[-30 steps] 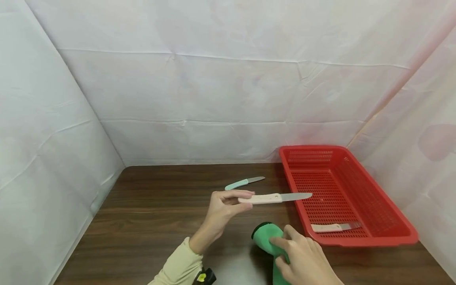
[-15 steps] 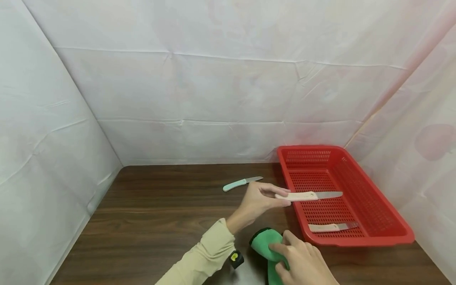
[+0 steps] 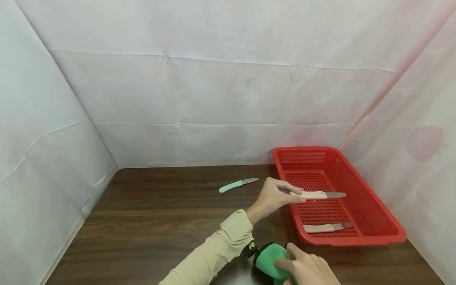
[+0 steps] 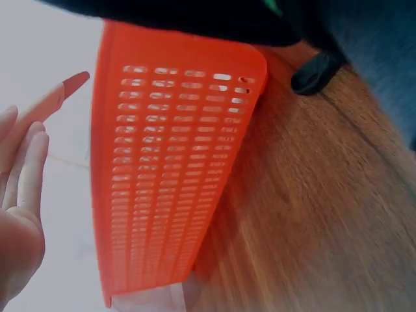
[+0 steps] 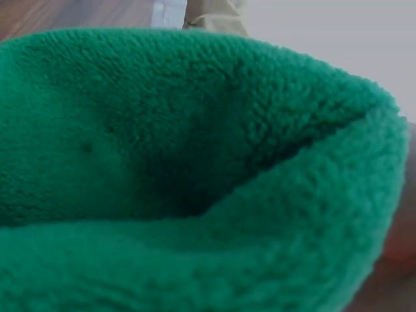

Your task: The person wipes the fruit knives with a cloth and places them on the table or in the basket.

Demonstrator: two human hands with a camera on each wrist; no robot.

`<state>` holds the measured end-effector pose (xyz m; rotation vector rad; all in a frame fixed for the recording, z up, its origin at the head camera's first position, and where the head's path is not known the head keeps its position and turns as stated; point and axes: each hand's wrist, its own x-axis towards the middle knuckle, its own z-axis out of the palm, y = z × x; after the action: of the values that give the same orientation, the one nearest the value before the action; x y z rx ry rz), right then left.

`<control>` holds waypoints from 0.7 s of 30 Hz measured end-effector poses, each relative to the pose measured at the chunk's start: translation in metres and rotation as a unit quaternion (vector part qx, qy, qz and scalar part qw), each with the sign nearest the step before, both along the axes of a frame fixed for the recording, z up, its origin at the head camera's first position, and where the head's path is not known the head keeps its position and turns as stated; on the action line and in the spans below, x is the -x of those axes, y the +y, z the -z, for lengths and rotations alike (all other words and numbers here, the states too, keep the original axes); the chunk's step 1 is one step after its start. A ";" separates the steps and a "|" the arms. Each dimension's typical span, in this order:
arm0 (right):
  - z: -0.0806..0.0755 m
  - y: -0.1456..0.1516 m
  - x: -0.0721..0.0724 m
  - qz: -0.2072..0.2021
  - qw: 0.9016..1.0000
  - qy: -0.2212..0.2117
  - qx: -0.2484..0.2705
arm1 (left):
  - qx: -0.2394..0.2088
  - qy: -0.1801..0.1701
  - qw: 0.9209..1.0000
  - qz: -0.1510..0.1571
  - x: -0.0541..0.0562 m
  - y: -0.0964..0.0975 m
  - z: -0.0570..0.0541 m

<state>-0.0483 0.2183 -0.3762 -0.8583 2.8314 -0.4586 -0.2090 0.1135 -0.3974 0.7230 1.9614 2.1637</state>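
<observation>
My left hand (image 3: 276, 197) pinches a small knife (image 3: 315, 194) by the end of its pale cream handle, between thumb and fingers. The blade points right, over the inside of the red plastic basket (image 3: 356, 240). In the left wrist view that knife (image 4: 45, 105) shows beyond the basket's slotted side wall (image 4: 175, 130). Another cream-handled knife (image 3: 318, 228) lies in the basket near its front wall. At the lower edge of the head view, my right hand (image 3: 311, 269) grips a bunched green cloth (image 3: 268, 261) with dark edging. Fuzzy folds of the cloth (image 5: 130, 130) fill most of the right wrist view.
A mint-handled knife (image 3: 231, 186) lies on the dark wooden table (image 3: 160, 221), left of the basket and behind my left forearm. Pale sheets hang at the back (image 3: 213, 91) and on both sides. The basket stands at the table's right rear.
My left hand has carried the knife rightward from above the table to over the basket. My right hand keeps hold of the cloth, now slightly lower in view.
</observation>
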 end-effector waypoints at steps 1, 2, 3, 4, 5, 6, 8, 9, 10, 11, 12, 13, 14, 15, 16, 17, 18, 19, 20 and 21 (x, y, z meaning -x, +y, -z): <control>0.000 0.001 -0.001 -0.006 1.000 0.004 -0.002 | 0.008 0.008 1.000 -0.002 0.000 0.003 0.001; 0.000 0.002 -0.001 -0.013 1.000 0.011 -0.005 | 0.018 0.014 1.000 -0.006 0.001 0.007 0.001; 0.001 0.003 -0.002 -0.020 1.000 0.022 -0.007 | 0.027 0.021 0.999 -0.010 0.001 0.010 0.002; 0.001 0.004 -0.002 -0.026 0.999 0.035 -0.010 | 0.040 0.029 0.999 -0.016 0.001 0.014 0.003; 0.001 0.005 -0.003 -0.027 0.999 0.040 -0.013 | 0.050 0.034 0.998 -0.018 0.002 0.017 0.005; 0.001 0.005 -0.003 -0.027 0.999 0.043 -0.016 | 0.063 0.039 0.997 -0.023 0.002 0.021 0.006; 0.001 0.007 -0.005 -0.026 0.998 0.056 -0.017 | 0.087 0.049 0.995 -0.031 0.003 0.028 0.009; 0.002 0.007 -0.006 -0.025 0.997 0.065 -0.017 | 0.098 0.053 0.993 -0.034 0.003 0.032 0.011; 0.002 0.008 -0.007 -0.022 0.997 0.070 -0.018 | 0.110 0.056 0.992 -0.037 0.004 0.035 0.012; 0.002 0.009 -0.008 -0.021 0.997 0.072 -0.017 | 0.121 0.059 0.990 -0.039 0.004 0.038 0.012; 0.002 0.009 -0.009 -0.020 0.997 0.076 -0.017 | 0.136 0.064 0.988 -0.044 0.004 0.041 0.013; 0.002 0.010 -0.010 -0.020 0.996 0.080 -0.016 | 0.149 0.069 0.985 -0.046 0.004 0.043 0.013; 0.002 0.010 -0.011 -0.019 0.996 0.081 -0.016 | 0.162 0.074 0.983 -0.047 0.004 0.046 0.013; 0.002 0.011 -0.011 -0.020 0.996 0.084 -0.016 | 0.174 0.080 0.980 -0.049 0.005 0.048 0.013; 0.002 0.011 -0.012 -0.020 0.996 0.084 -0.015 | 0.189 0.088 0.977 -0.050 0.005 0.050 0.013; 0.003 0.012 -0.012 -0.022 0.996 0.086 -0.014 | 0.201 0.097 0.973 -0.050 0.005 0.052 0.013; 0.003 0.012 -0.013 -0.022 0.996 0.087 -0.013 | 0.211 0.105 0.971 -0.049 0.005 0.054 0.013; 0.003 0.012 -0.013 -0.023 0.996 0.090 -0.011 | 0.218 0.112 0.968 -0.045 0.006 0.056 0.013; 0.003 0.013 -0.013 -0.025 0.995 0.095 -0.010 | 0.226 0.119 0.966 -0.040 0.006 0.057 0.012; 0.003 0.013 -0.014 -0.026 0.995 0.097 -0.007 | 0.236 0.127 0.963 -0.036 0.006 0.059 0.011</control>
<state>-0.0346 0.2313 -0.3791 -1.0238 2.9742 -0.3645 -0.2154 0.1725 -0.4089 0.8827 2.5332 1.5868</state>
